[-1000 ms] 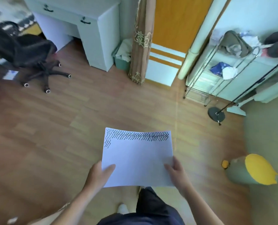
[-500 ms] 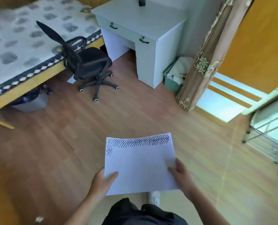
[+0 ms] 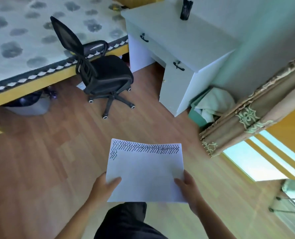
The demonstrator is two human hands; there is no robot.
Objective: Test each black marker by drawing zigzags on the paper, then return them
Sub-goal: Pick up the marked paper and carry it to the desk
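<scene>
- Fingers of the left hand pinching the near left edge of the paper, thumb lying on top of the sheet, other fingers hidden beneath.
- Fingers of the right hand gripping the near right edge likewise, thumb on top.
- Paper held in the air between both sets of fingers, above the wooden floor, roughly flat.
- A full row of black zigzags drawn along the edge farthest from the fingers, plus a short second row started at the far left corner.
- Well beyond the fingers, a white bench with two dark drawer handles; on its top a dark upright holder, blurred, contents not clear.
- Beyond the left fingers, a black office chair beside a bed with a spotted cover.
- Beyond the right fingers, a patterned curtain and a green bin holding cloth.
</scene>
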